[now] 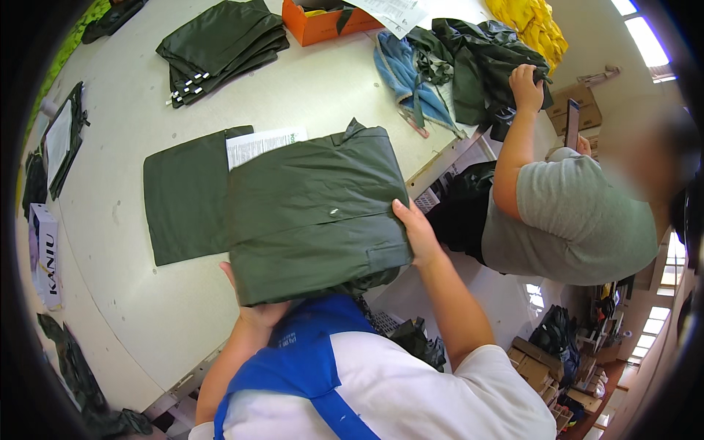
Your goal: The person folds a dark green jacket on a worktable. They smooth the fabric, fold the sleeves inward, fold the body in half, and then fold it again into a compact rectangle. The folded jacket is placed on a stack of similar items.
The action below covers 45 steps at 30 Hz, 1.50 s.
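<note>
A folded dark green garment (308, 213) of smooth, slightly shiny cloth is held up before my body, over the near edge of the table. My left hand (260, 312) grips its lower left corner, the fingers partly hidden beneath. At its right edge my right hand (419, 231) holds on with the thumb on top. A small white mark and a flap show on the upper face. Behind it, flat on the table, lies another folded dark green piece (187, 202), partly covered. A printed paper sheet (264, 145) sticks out beyond the held garment.
The white table (110, 242) bears a stack of dark green pieces (220, 48), an orange box (326, 22), a blue cloth (407, 77) and heaped green cloth (477, 66). A white box (45, 257) stands far left. At right, a co-worker (572, 213) touches the heap and holds a phone (572, 125).
</note>
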Tool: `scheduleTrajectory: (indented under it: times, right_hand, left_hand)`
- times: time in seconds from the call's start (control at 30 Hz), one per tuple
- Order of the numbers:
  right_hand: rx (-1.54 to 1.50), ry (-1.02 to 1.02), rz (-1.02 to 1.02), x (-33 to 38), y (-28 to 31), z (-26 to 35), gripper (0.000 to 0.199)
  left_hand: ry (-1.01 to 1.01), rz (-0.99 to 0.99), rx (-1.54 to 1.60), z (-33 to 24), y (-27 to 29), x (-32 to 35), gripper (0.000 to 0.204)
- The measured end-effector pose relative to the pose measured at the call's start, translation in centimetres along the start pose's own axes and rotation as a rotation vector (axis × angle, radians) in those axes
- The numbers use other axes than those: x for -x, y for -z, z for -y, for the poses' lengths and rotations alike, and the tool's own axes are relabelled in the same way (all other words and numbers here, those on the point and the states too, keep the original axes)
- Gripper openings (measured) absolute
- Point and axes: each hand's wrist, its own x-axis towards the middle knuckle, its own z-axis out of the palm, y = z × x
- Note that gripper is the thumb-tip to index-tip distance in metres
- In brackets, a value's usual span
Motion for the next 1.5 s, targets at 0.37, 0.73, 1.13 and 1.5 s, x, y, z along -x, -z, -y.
scheduleTrajectory:
  times: [0.37, 0.73, 1.13, 1.5]
  right_hand:
    - [-0.138, 0.099, -0.347, 2.1, -8.5, -11.4, 0.046]
    - [0.844, 0.106, 0.129, -2.1, -7.4, -0.5, 0.032]
    - [0.243, -0.657, 0.208, -6.6, -6.0, -5.4, 0.075]
    - [0.252, -0.754, 0.331, -7.4, -5.3, -7.1, 0.062]
  left_hand:
    - [0.005, 0.055, -0.101, 0.9, 1.3, 2.8, 0.107]
    - [-0.085, -0.316, -0.36, -2.6, 4.9, 5.1, 0.044]
    - [-0.196, -0.335, -0.647, -2.8, 4.0, 6.5, 0.041]
    - [-0.154, -0.353, -0.315, -5.1, 7.7, 6.9, 0.062]
